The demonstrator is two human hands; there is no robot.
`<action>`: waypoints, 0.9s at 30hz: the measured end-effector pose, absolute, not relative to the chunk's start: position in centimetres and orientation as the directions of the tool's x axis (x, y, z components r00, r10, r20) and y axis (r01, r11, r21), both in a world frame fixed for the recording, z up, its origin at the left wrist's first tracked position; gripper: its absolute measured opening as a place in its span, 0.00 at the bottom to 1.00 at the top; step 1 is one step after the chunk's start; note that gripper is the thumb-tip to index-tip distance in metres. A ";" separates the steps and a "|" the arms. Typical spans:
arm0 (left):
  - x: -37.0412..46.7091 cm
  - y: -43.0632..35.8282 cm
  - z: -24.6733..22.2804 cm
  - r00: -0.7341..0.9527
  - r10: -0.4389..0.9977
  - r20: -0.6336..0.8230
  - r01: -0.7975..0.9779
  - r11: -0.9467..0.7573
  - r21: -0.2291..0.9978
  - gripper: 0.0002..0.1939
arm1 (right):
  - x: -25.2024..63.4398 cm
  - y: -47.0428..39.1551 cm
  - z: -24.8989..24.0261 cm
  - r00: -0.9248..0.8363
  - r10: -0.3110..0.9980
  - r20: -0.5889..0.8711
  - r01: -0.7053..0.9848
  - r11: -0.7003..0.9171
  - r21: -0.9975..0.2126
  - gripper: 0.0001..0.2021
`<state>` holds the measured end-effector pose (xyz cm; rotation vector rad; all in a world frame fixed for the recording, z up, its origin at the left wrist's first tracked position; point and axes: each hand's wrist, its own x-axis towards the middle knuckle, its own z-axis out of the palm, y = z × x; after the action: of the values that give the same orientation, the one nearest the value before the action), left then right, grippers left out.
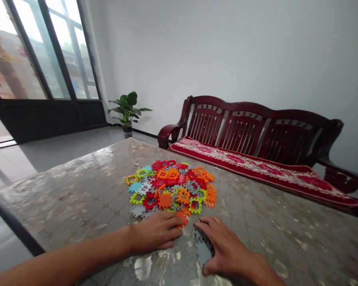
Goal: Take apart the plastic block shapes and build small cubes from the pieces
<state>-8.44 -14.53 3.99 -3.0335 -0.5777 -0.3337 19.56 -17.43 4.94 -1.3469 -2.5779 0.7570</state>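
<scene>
A heap of colourful plastic interlocking tiles (165, 200) with toothed edges lies on the table, in orange, red, grey, lime, yellow and light blue. My left hand (156, 232) rests palm down at the near side of the heap. Its fingers are stretched out, with the fingertips close to an orange tile (182, 217). To the right of it, my right hand (225, 246) curls its thumb and fingers around grey interlocking tiles (203, 251) on the tabletop. The right side of these tiles is hidden under the hand.
The table (86, 186) has a glossy patterned cover. Beyond it stands a dark red wooden bench (244, 105) with a red floral cushion (226, 157). A potted plant (127, 109) stands by the wall, and a black-framed glass door (47, 109) is at the left.
</scene>
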 end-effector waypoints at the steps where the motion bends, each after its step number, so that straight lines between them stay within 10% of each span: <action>1: -8.3 -14.5 3.9 0.907 0.356 0.226 0.364 -0.931 0.005 0.14 | 19.4 -17.5 5.1 -0.582 0.808 -0.093 0.733 0.472 -0.490 0.50; 12: -8.8 -12.9 3.6 0.768 0.510 0.388 0.490 -0.857 0.158 0.18 | 19.4 -18.8 4.7 -0.490 0.864 0.116 0.658 0.454 -0.600 0.41; 19: -8.4 -11.5 4.1 0.676 0.656 0.336 0.644 -0.748 0.163 0.15 | 19.3 -18.9 3.7 -0.512 0.800 0.313 0.655 0.599 -0.461 0.28; 27: -7.0 -11.9 5.0 0.520 0.831 0.201 0.622 -0.529 0.578 0.11 | 20.0 -17.1 1.8 -0.478 0.718 0.505 0.626 0.682 -0.378 0.27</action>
<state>-6.99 -11.85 5.03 -3.1052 -1.5883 -0.8606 20.01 -17.10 1.78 -1.0270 -2.2441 0.1854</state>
